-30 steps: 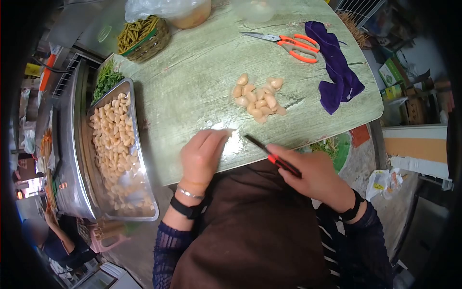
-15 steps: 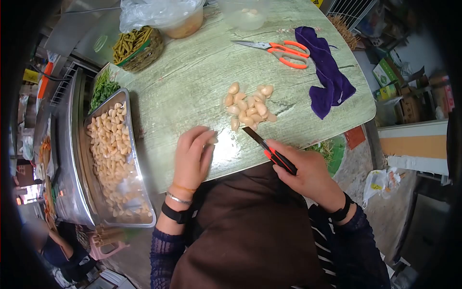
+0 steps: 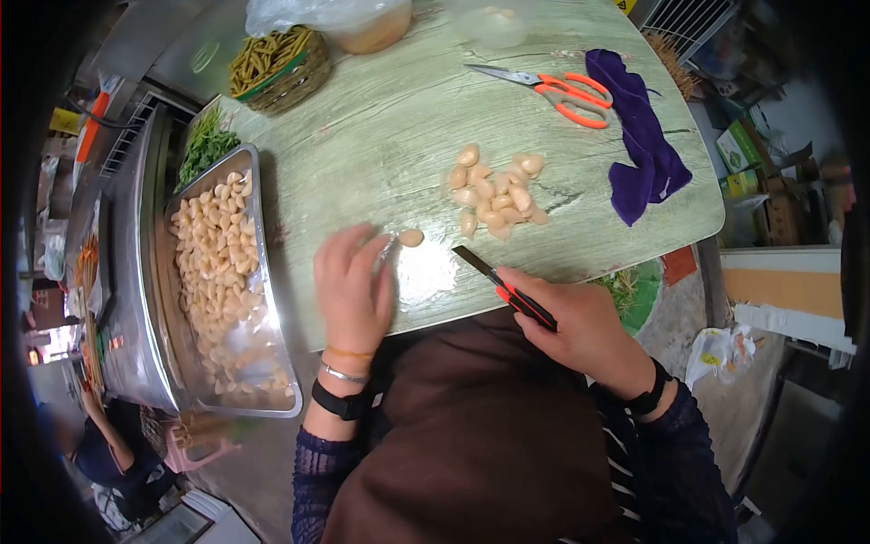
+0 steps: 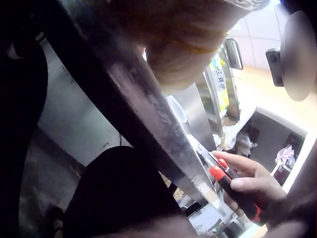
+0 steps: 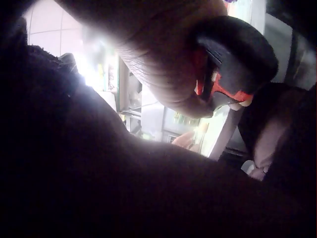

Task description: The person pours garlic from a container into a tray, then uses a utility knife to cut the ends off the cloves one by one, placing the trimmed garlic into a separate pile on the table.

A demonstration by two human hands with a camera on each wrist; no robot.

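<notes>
In the head view the right hand (image 3: pixel 584 331) grips a black-and-red knife (image 3: pixel 526 304), its dark blade pointing up and left over the table's near edge. The left hand (image 3: pixel 352 286) is over the table (image 3: pixel 362 154) with its fingers loosely bent, left of a single pale clove (image 3: pixel 411 238); whether they touch is unclear. A loose pile of peeled cloves (image 3: pixel 497 192) lies farther back on the table. The left wrist view shows the right hand (image 4: pixel 255 181) round the red-and-black handle (image 4: pixel 233 186). In the right wrist view fingers wrap the dark handle (image 5: pixel 237 54).
A metal tray (image 3: pixel 272 317) full of cloves stands at the left. Orange-handled scissors (image 3: pixel 575 98) and a purple cloth (image 3: pixel 645 145) lie at the back right. A basket of green pods (image 3: pixel 285 77) and plastic tubs (image 3: pixel 376 27) stand at the back. Another person (image 3: pixel 118 449) is at lower left.
The left hand has moved left, and a single clove now lies to the right of its fingers. The right hand keeps its grip on the knife.
</notes>
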